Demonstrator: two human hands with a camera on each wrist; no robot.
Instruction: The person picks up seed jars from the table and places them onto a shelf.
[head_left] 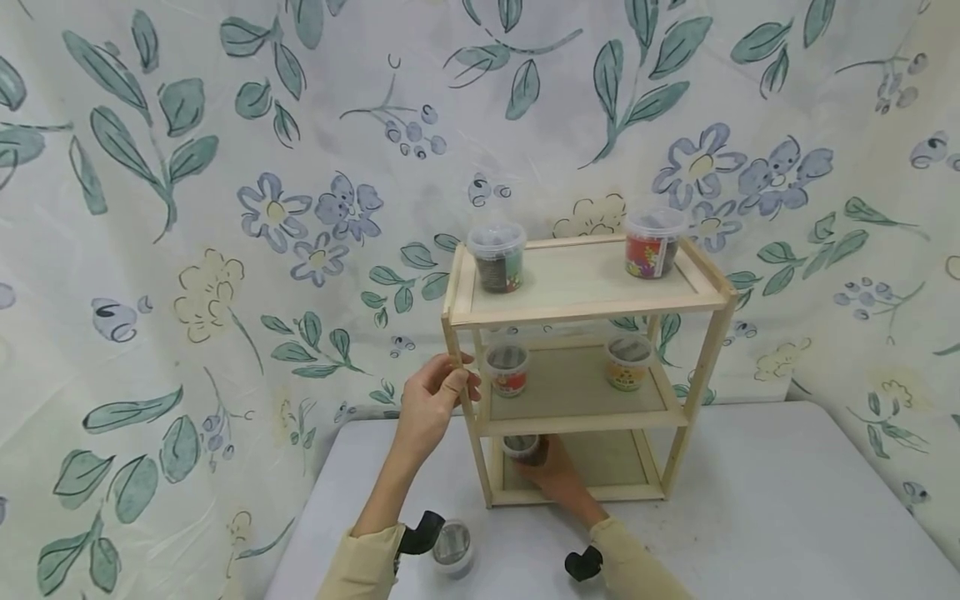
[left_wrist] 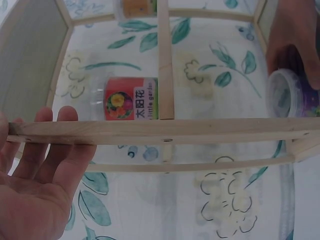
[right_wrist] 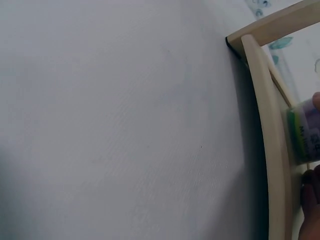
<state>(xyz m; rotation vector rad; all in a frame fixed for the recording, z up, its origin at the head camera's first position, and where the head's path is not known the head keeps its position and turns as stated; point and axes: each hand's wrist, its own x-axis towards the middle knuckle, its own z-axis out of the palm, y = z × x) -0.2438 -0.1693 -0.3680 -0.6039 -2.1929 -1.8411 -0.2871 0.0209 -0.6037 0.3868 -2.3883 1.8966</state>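
Note:
A three-tier wooden shelf (head_left: 585, 312) stands on the white table. My left hand (head_left: 435, 400) grips its left front post, fingers wrapped around the wood in the left wrist view. Low down, my right hand (head_left: 555, 475) holds a small plastic tub (head_left: 521, 448) with a clear lid at the left of the bottom tier. In the left wrist view that tub (left_wrist: 285, 95) has a purple label. On the middle tier sit a red-labelled tub (head_left: 507, 371) at left and a yellow-orange one, the right-hand tub (head_left: 628, 363).
On the top tier are a dark-and-green tub (head_left: 498, 260) at left and a red-labelled tub (head_left: 652, 243) at right. Another lidded tub (head_left: 452, 547) stands on the table (head_left: 787, 500) between my forearms. A floral cloth (head_left: 300, 167) hangs behind.

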